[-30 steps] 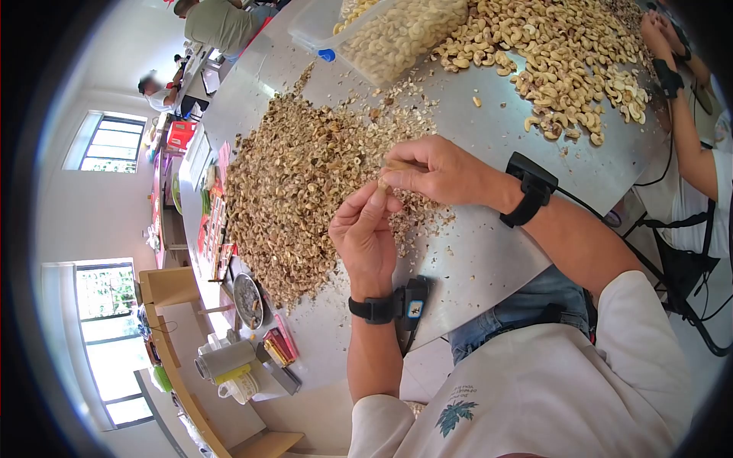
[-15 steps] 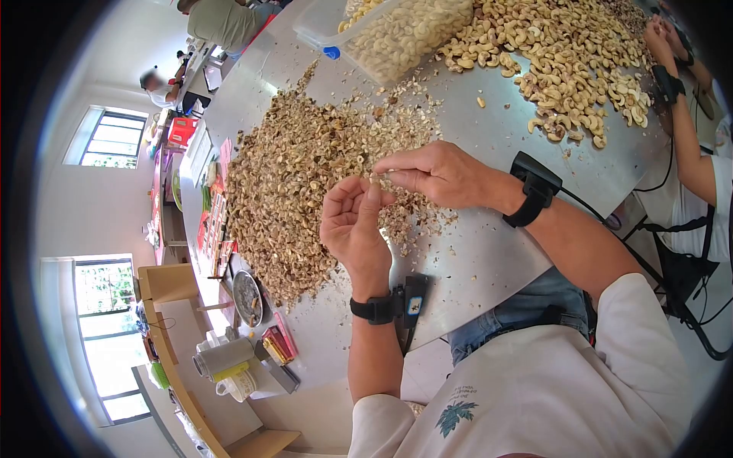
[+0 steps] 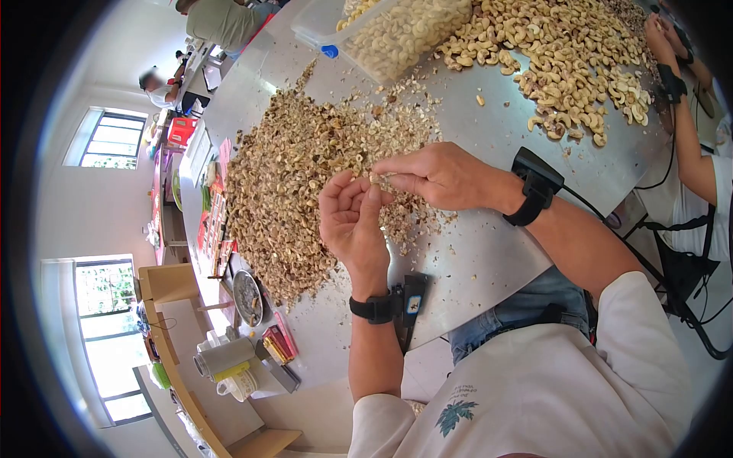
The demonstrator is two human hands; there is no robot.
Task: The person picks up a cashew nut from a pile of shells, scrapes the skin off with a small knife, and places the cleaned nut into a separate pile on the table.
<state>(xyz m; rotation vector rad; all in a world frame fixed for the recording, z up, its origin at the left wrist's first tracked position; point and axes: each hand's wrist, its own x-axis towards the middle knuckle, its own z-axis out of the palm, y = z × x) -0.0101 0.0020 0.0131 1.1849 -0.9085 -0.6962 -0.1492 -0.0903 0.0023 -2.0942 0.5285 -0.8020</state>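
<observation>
My left hand (image 3: 355, 221) is closed in a pinch, palm up, with a small pale cashew piece (image 3: 374, 179) at its thumb and fingertips. From the right, my right hand (image 3: 439, 177) meets it, thumb and forefinger pressed together at the same piece. Whatever else the right fingers grip is too small to make out. Both hands hover over the near right side of a large heap of broken brown cashew bits (image 3: 282, 198) on the metal table (image 3: 489, 237).
A clear plastic box (image 3: 405, 38) of pale cashews stands at the back, beside a pile of whole cashews (image 3: 565, 76). Another person's hands (image 3: 664, 38) are at the far right. A round metal pan (image 3: 247, 298) and a roll (image 3: 225, 357) lie at the left edge.
Both hands stay nearly in place, still meeting at the fingertips. The left fingers and wrist have shifted very slightly.
</observation>
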